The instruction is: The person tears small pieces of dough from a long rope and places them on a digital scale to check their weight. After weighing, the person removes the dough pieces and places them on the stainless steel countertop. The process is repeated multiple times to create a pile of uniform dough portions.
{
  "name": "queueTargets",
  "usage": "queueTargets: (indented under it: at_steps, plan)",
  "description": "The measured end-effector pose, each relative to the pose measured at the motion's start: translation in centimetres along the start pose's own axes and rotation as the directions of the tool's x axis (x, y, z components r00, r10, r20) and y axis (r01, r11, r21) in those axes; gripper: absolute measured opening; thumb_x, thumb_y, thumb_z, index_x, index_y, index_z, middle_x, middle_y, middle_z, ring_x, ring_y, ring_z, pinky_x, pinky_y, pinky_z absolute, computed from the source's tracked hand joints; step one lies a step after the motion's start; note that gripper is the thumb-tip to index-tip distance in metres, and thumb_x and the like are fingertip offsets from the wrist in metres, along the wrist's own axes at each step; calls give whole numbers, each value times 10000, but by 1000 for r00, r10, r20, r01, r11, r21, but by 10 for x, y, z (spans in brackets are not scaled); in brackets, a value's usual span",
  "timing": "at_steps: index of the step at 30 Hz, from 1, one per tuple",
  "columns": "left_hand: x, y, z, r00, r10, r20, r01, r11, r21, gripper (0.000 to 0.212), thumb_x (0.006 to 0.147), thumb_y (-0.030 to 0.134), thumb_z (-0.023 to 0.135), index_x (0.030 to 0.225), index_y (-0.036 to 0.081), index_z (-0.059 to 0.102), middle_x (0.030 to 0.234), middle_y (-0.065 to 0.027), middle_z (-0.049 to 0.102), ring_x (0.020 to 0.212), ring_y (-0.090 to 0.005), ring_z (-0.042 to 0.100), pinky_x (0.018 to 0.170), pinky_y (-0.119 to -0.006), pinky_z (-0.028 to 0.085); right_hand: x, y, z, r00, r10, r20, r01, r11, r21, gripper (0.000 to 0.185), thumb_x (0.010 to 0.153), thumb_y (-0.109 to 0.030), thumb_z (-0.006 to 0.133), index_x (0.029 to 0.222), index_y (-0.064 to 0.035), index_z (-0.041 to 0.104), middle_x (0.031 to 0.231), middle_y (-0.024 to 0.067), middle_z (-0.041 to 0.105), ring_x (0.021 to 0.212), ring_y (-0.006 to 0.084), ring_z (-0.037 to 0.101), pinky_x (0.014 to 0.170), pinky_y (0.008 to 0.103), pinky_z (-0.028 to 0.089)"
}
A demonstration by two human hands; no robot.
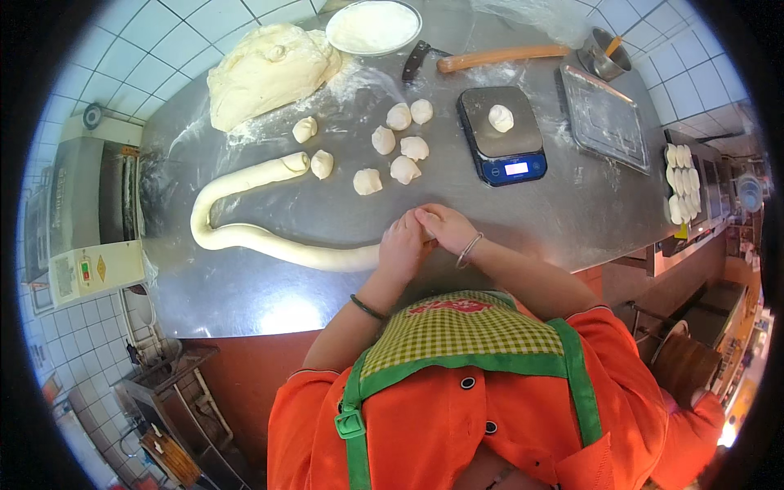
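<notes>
A long dough rope [288, 248] curves over the steel table, and my left hand [401, 245] is closed around its right end. My right hand [450, 228] meets it there, its fingers closed at the rope's tip; the dough between the hands is mostly hidden. Beyond them lie several small dough pieces [405, 169]. One more dough piece [501, 118] rests on a digital kitchen scale [509, 144] with a lit display. A large mass of dough [269, 73] sits at the back left, beside a bowl of flour [373, 26].
At the back are a cleaver's dark handle [416, 61], a wooden rolling pin [502, 57], a metal pot [603, 56] and a clear plastic lid or tray [606, 119]. A machine [86, 202] stands left of the steel table [208, 306]. Shaped dough pieces [682, 184] lie far right.
</notes>
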State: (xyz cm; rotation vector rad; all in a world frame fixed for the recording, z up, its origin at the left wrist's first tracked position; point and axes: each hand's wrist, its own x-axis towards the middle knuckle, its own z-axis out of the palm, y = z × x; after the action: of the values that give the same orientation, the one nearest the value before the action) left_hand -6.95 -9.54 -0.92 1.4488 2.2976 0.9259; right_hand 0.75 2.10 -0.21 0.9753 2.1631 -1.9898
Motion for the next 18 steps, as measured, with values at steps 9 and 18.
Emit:
queueTargets:
  at_steps: [9, 18]
  plan:
    - [11, 4, -8, 972, -134, 195, 121, 990, 74, 423, 660, 240, 714, 995, 79, 513, 873, -122, 623, 827, -324, 590, 699, -411, 475, -19, -1, 5, 941, -292, -168, 215, 905, -368, 251, 802, -235, 564, 932, -33, 637, 875, 155, 640, 791, 276, 617, 707, 356, 488]
    - [24, 1, -3, 927, -194, 320, 150, 976, 156, 281, 728, 313, 640, 872, 81, 573, 867, -119, 618, 840, -330, 578, 720, -419, 460, -52, -64, -65, 943, -252, 216, 212, 958, 191, 202, 805, -164, 581, 952, -39, 643, 903, 57, 638, 850, 136, 568, 788, 295, 451]
